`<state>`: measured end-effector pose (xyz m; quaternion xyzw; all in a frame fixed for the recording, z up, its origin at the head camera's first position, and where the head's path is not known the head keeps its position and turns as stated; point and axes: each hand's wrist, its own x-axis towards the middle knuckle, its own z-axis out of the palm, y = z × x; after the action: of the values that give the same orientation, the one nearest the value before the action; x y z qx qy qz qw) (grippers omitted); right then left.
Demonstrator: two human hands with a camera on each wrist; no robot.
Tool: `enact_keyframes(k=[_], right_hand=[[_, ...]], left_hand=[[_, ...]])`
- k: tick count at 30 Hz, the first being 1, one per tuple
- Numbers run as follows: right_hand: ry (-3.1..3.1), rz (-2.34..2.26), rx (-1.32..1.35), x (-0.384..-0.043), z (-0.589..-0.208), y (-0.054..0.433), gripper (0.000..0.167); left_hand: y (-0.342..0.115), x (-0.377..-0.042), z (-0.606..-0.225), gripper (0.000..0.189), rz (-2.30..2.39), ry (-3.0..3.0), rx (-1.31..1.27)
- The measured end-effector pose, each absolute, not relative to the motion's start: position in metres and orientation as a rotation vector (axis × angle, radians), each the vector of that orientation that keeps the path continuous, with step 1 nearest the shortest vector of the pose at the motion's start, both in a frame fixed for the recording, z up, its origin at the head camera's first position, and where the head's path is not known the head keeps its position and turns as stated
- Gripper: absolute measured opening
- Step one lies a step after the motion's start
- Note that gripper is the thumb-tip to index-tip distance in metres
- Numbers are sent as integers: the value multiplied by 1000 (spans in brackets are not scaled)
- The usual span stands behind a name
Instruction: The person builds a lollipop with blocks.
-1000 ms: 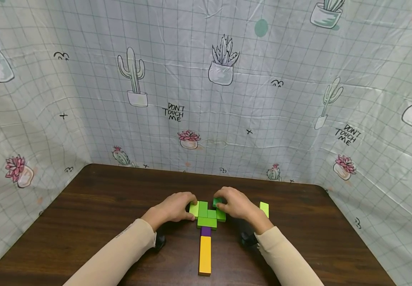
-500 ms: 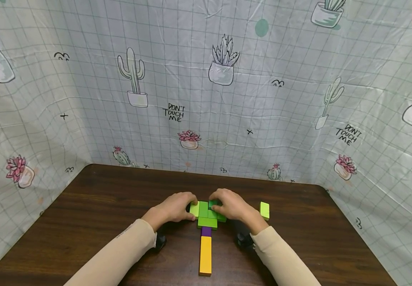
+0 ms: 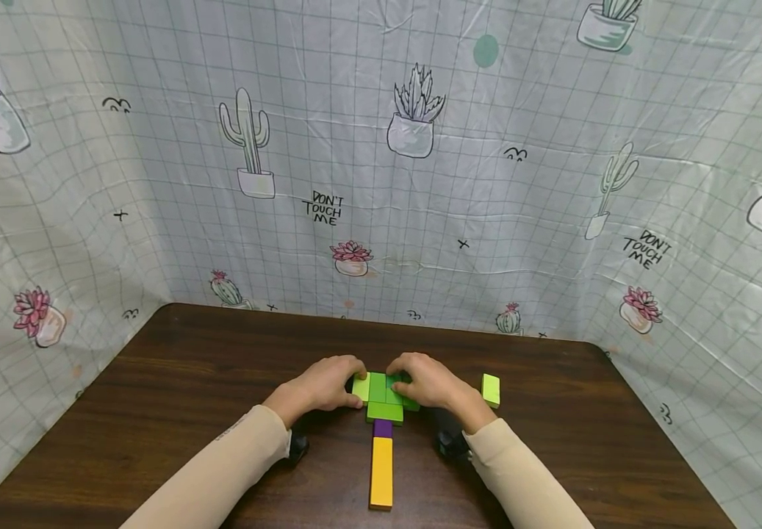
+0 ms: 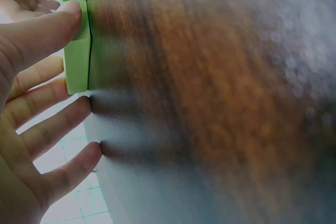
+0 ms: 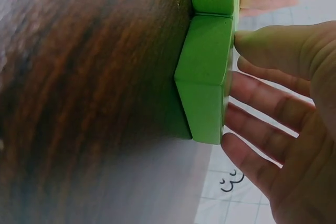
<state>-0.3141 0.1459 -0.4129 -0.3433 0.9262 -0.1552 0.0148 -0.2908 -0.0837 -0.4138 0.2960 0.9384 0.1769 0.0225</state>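
My left hand (image 3: 320, 383) holds the light green block (image 3: 361, 389) at the left end of a flat cluster of green blocks. In the left wrist view its thumb lies on the block's near side, fingers spread beyond. My right hand (image 3: 428, 379) pinches a darker green block (image 3: 392, 381) at the cluster's upper right, partly covered by the fingers. Beside it lies an upright mid-green block (image 3: 377, 386), and a wide green block (image 3: 384, 414) runs crosswise below. In the right wrist view, the thumb is just above a green block (image 5: 203, 51) at the near right.
Below the cluster, a small purple block (image 3: 383, 428) and a long yellow block (image 3: 381, 474) form a line toward me. A loose light green block (image 3: 490, 390) lies to the right on the dark wooden table (image 3: 222, 345). Patterned curtain (image 3: 354, 147) surrounds the table.
My right hand has moved left and set the darker green block down against the mid-green one, then stayed there. The left hand has kept its place on the light green block.
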Motion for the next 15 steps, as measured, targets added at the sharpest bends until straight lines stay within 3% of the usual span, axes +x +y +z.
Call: enact_keyframes(k=[15], right_hand=[[2871,-502,-1065,-316,-413,149,28]], left_hand=[[-84,-292,-415,43,550,2906,907]])
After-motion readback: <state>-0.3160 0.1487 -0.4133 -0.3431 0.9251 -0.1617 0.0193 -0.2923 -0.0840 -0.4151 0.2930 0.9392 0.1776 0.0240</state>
